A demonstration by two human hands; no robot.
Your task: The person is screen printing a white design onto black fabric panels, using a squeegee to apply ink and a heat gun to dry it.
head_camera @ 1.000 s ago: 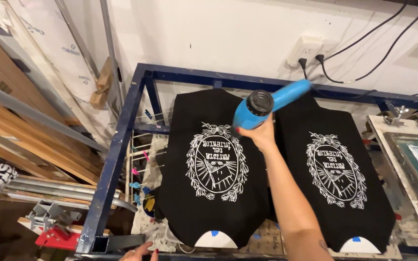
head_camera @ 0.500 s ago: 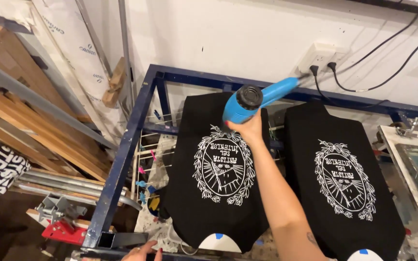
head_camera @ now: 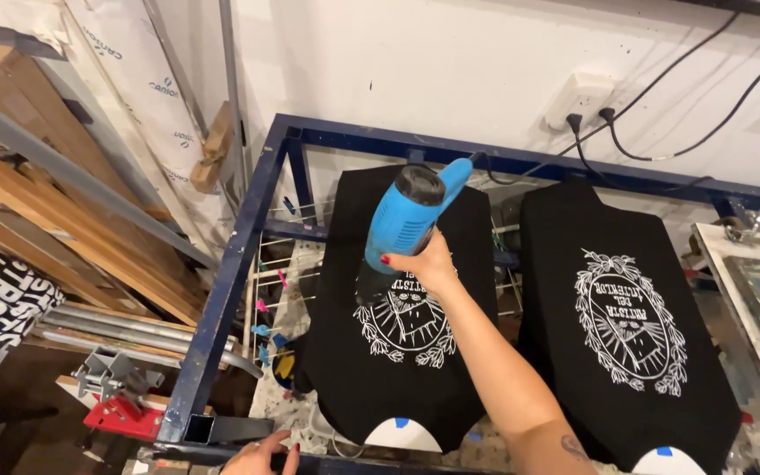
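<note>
Two black printed shirts [head_camera: 402, 334] lie on platens. Right hand [head_camera: 420, 264] fingers grip a blue heat gun [head_camera: 406, 220] above the left shirt; held still, it might scorch. Left hand [head_camera: 261, 456], fingers loosely curled, rests on the blue frame [head_camera: 230, 281].

Right hand [head_camera: 424, 264]: closed around blue heat gun [head_camera: 406, 220], nozzle tilted down over the white oval print [head_camera: 406, 321] just below the knuckles. Beneath the hand: black shirt [head_camera: 398, 369] stretched on a platen. To the right of the forearm: second black shirt [head_camera: 626, 325], same white print, on its own platen. Behind the gun: cord running to wall outlet [head_camera: 580, 95]. Left of the hand: blue steel frame [head_camera: 230, 273], then stacked wooden boards [head_camera: 54, 220]. Left hand [head_camera: 261, 456]: at bottom edge, resting on the frame's front rail; fingers partly cut off.
</note>
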